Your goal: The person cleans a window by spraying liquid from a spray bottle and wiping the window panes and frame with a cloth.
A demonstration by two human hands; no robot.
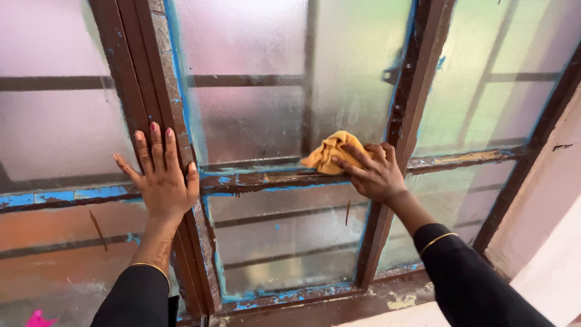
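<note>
Single head-worn view, close range, faces window frame [200, 181] head-on with slight downward tilt. Frosted panes [254, 79] fill upper frame; both forearms enter from lower edge; wall [544, 212] at right edge. No second view.

- Yellow cloth [330, 151]: crumpled, bunched against the frosted glass just above the horizontal bar.
- Window frame [290, 178]: brown, worn, streaked with blue paint, holding frosted panes.

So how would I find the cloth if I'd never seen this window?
Look at the big frosted window with its brown frame. On the middle pane, just above the crossbar, the right hand presses a crumpled cloth against the glass. It is the only soft, mustard-yellow thing there.
</note>
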